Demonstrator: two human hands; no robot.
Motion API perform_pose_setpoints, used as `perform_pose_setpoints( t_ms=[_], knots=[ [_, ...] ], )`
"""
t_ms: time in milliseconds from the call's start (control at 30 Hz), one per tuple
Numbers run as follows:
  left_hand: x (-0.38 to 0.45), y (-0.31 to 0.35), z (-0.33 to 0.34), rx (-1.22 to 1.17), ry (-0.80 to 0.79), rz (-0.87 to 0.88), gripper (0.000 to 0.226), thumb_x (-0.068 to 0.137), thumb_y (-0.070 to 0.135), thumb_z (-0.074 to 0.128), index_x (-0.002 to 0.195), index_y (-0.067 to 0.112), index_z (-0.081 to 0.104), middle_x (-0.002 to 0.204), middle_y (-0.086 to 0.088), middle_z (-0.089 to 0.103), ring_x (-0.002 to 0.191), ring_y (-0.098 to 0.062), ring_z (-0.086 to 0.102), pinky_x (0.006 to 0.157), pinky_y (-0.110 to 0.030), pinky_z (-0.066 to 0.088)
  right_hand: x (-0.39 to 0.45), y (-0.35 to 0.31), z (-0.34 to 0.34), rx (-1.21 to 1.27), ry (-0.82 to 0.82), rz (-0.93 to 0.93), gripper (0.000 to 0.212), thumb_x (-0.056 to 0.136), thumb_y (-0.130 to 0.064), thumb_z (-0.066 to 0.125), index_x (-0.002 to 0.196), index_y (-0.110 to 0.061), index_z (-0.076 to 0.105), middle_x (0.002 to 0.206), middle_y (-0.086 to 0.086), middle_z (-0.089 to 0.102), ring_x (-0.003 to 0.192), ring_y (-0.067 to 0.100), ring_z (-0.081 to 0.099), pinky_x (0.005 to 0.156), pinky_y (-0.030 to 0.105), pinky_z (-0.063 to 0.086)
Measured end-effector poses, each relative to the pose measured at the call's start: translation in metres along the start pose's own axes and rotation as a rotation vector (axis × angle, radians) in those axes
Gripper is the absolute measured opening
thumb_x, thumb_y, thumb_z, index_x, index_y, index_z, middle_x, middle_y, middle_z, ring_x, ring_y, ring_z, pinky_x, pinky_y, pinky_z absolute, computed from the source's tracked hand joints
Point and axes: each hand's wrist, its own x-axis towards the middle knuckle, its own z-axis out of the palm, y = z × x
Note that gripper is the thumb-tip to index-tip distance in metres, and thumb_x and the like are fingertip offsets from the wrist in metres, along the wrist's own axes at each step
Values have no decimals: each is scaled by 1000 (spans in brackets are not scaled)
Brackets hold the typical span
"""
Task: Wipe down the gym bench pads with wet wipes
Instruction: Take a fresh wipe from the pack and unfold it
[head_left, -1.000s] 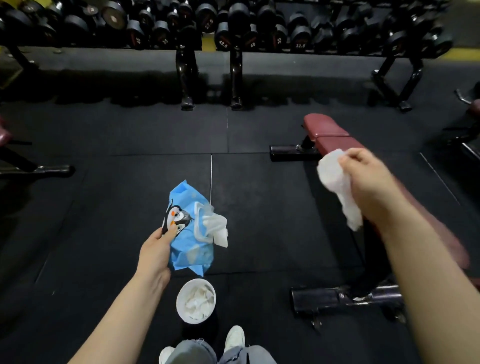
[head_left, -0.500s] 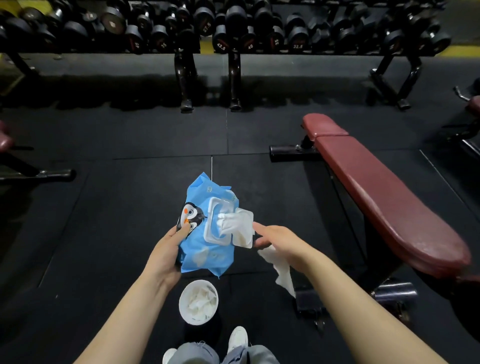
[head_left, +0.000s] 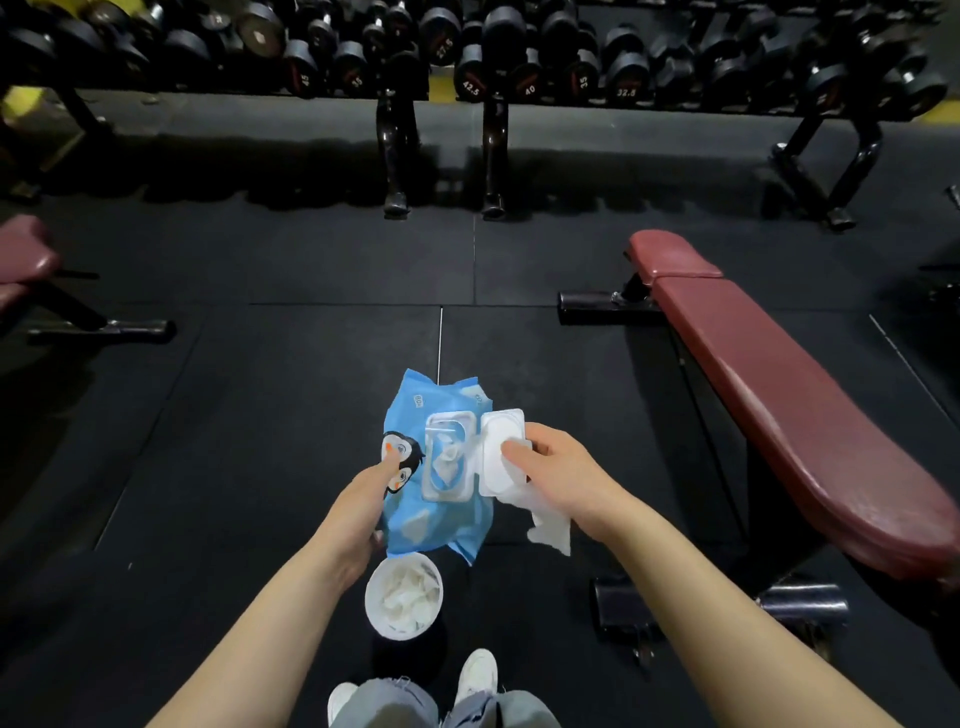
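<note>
Our left hand grips the blue plastic wet-wipe pack; our right hand pinches its open white lid, clutching a crumpled white wipe, beside the maroon padded bench.

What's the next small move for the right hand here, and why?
Probably swing the open lid leftward and press it shut over the pack's opening. The right hand already has a wipe tucked under it and its thumb on the flipped-out lid, while the left hand steadies the blue wipe pack. Closing it frees the hand for the bench pad.
</note>
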Motion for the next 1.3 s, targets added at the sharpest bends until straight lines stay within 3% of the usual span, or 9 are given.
perform_pose_setpoints(
  t_ms=[100, 233, 333, 533, 667, 867, 967, 1100, 1300],
  knots=[
    [3, 0, -1, 85, -79, -20, 83, 69, 84, 60, 135, 33, 49, 132, 8, 61, 106, -20, 69, 93, -50, 54, -1, -8, 4, 3, -21, -22, 26, 92, -24, 50, 95, 1, 56, 77, -1, 49, 72, 14, 44, 69, 31, 37],
    [-4, 5, 10, 140, -145, -21, 94, 62, 80, 66, 141, 39, 36, 122, 25, 53, 108, -7, 62, 95, -43, 54, -2, -16, 5, -18, -37, -34, 21, 91, -25, 49, 81, -7, 54, 74, -4, 49, 71, 14, 43, 69, 32, 36],
    [1, 6, 14, 186, -117, -1, 90, 70, 65, 74, 144, 38, 31, 123, 20, 54, 114, -12, 58, 97, -42, 52, -5, -22, 5, -37, -42, -44, 24, 95, -23, 48, 73, -20, 55, 72, -7, 51, 71, 13, 45, 69, 31, 38],
    [14, 6, 18, 257, 8, -30, 72, 85, 40, 68, 144, 29, 27, 121, 6, 55, 109, -21, 60, 100, -44, 50, -9, -28, 8, -76, -81, -59, 22, 98, -28, 47, 102, -14, 64, 98, 10, 63, 82, 17, 54, 75, 31, 45],
    [15, 7, 23, 356, 75, 4, 97, 64, 45, 74, 143, 27, 22, 124, -1, 54, 106, -22, 59, 87, -36, 54, -11, -30, 13, -131, -103, -74, 24, 98, -27, 46, 107, -15, 63, 106, 8, 65, 89, 21, 58, 79, 32, 49],
    [16, 6, 14, 156, -20, -1, 64, 82, 36, 76, 134, 30, 39, 123, 5, 59, 111, -19, 60, 93, -44, 54, -10, -27, 8, -131, -51, -36, 23, 97, -27, 45, 103, -14, 64, 100, 9, 65, 81, 15, 54, 75, 33, 48],
    [16, 4, 1, 37, -225, -43, 66, 71, 52, 79, 129, 29, 56, 129, 4, 63, 116, -21, 63, 98, -51, 52, -9, -24, 2, -106, -28, -2, 27, 96, -27, 45, 105, -6, 60, 95, 15, 61, 79, 16, 50, 73, 32, 42],
    [17, 6, 2, -24, -219, -113, 61, 84, 77, 47, 120, 32, 67, 119, 0, 71, 109, -23, 68, 98, -48, 51, -10, -23, 0, -108, -64, 3, 23, 97, -28, 47, 104, -16, 65, 98, 6, 66, 84, 21, 57, 78, 35, 50],
    [18, 9, 4, 128, -182, -96, 76, 64, 59, 82, 125, 23, 56, 114, 0, 72, 102, -22, 71, 91, -50, 56, -12, -27, 5, -98, -66, -17, 21, 100, -28, 46, 106, -27, 66, 104, 0, 68, 96, 19, 63, 86, 36, 52]
  ],
)
